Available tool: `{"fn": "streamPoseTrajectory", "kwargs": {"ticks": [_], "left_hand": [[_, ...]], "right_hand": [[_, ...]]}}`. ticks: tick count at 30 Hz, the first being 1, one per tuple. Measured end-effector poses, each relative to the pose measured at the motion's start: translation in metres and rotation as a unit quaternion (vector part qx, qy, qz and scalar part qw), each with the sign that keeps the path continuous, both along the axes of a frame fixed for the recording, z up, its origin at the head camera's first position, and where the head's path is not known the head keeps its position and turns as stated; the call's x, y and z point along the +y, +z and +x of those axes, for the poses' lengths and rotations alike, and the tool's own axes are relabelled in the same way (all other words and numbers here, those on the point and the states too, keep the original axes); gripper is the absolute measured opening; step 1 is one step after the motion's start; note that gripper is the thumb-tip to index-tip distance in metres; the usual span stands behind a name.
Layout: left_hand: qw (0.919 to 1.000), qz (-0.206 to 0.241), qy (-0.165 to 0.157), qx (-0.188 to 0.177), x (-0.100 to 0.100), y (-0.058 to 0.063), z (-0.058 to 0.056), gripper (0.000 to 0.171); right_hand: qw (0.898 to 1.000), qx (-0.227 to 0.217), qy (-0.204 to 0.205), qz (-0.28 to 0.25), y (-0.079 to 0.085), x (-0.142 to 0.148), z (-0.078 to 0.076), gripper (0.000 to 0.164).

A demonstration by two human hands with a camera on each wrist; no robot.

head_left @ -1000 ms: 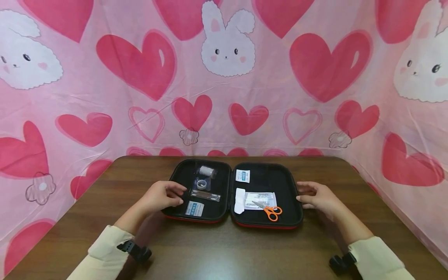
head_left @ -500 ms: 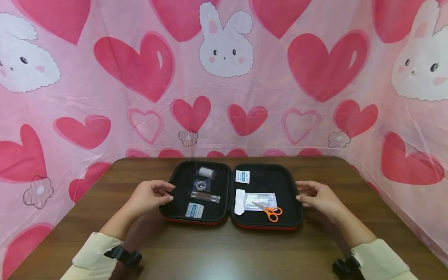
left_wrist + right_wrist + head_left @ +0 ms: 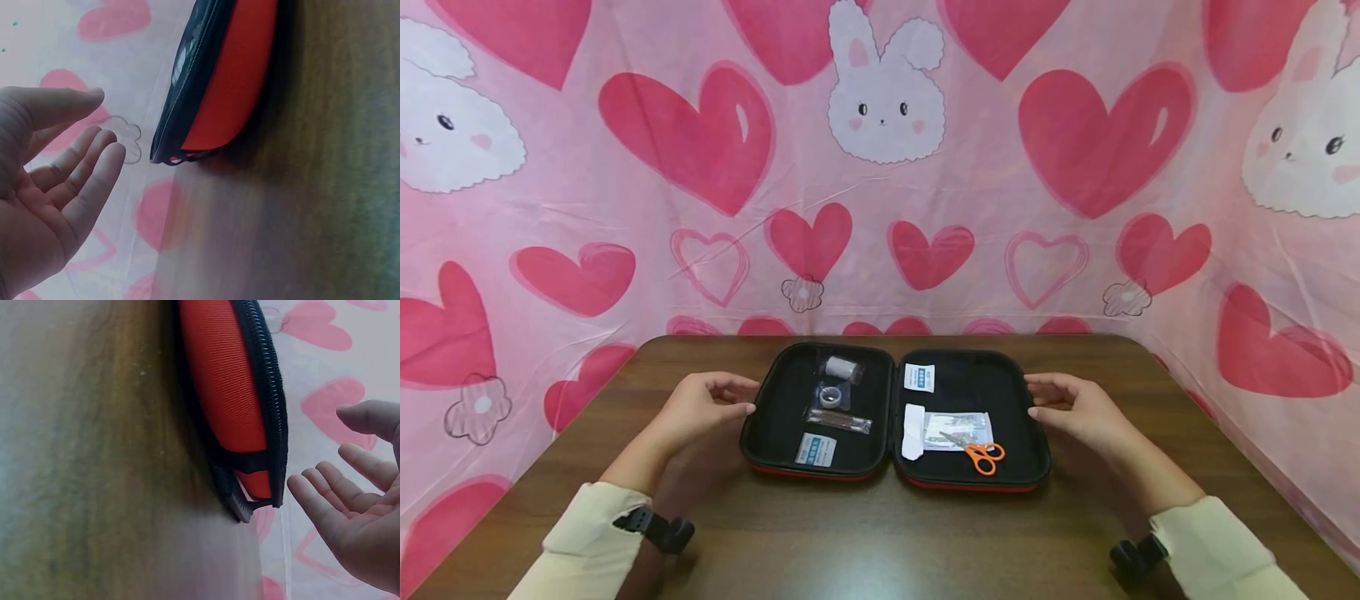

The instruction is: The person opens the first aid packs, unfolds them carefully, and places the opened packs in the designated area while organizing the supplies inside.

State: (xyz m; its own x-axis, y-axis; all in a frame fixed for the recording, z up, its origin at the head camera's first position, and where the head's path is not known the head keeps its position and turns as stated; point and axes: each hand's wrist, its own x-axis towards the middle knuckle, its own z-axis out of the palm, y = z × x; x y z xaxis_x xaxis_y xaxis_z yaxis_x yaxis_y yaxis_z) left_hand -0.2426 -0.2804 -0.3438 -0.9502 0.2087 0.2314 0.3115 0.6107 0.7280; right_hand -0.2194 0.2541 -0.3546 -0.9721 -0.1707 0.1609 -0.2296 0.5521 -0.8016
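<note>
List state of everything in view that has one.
Case: open, both halves spread on the table
Zipper: undone
Orange-handled scissors: lying partly on the white packet, blade gap unclear
White roll: in clear wrapping
Ring-shaped roll: in clear wrapping
Left hand: loosely curled, holding nothing
Right hand: loosely curled, holding nothing

Showing: two hands [image 3: 696, 412] [image 3: 1082, 412], one red-and-black fabric case [image 3: 778, 417]; holding two blue-and-white square packets [image 3: 920, 377] [image 3: 816, 450], two white plastic-wrapped rolls [image 3: 841, 367] [image 3: 831, 397], one slim clear packet [image 3: 841, 421], one white strip [image 3: 913, 433], one printed sachet [image 3: 973, 425], one orange-handled scissors [image 3: 973, 449] is the case
</note>
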Motion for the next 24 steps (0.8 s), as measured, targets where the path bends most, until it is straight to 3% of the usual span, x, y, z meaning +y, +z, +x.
{"fn": "streamPoseTrajectory", "kwargs": {"ticks": [15,24], "left_hand": [[0.9951,0.064,-0.029,-0.07,-0.011,-0.012,-0.029,0.045],[0.9895,0.064,-0.057,-0.116,-0.015,-0.029,-0.043,0.06]], "right_hand": [[0.992,0.017,0.095,0.081,0.016,-0.012,-0.015,0.052],[0.981,-0.041,0.152,0.116,0.028,-0.023,-0.027,0.049]]}}
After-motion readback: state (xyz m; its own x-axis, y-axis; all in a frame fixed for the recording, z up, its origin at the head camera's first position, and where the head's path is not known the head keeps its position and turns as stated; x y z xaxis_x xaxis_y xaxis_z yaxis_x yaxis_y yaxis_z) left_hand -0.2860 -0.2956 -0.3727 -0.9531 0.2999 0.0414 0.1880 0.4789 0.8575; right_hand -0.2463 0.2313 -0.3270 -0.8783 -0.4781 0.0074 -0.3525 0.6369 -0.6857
